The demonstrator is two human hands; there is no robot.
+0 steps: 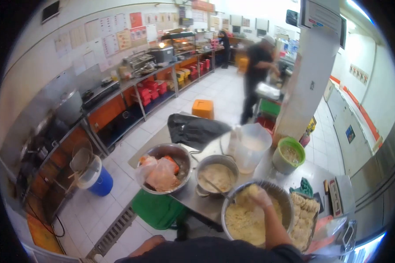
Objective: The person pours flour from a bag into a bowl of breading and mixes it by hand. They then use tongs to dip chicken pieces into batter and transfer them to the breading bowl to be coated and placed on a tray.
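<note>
While right hand (260, 198) grips dough lump (251, 190) inside bowl (281, 190) near table (197, 205) edge, left hand (148, 244) grip unclear.

Steel table (267, 171), carrying kitchen ware. At the near edge a large steel bowl (281, 195) of pale mixture (243, 221) is standing, with a tray (316, 217) of shaped pieces lying just beside it on the right. Behind it, a pot (215, 156) and a second steel bowl (180, 151) are sitting side by side. Farther back, a clear jug (252, 147), a green bucket (281, 164) and a black bag (195, 129) are resting. A green cloth (303, 187) is lying near the tray.
</note>
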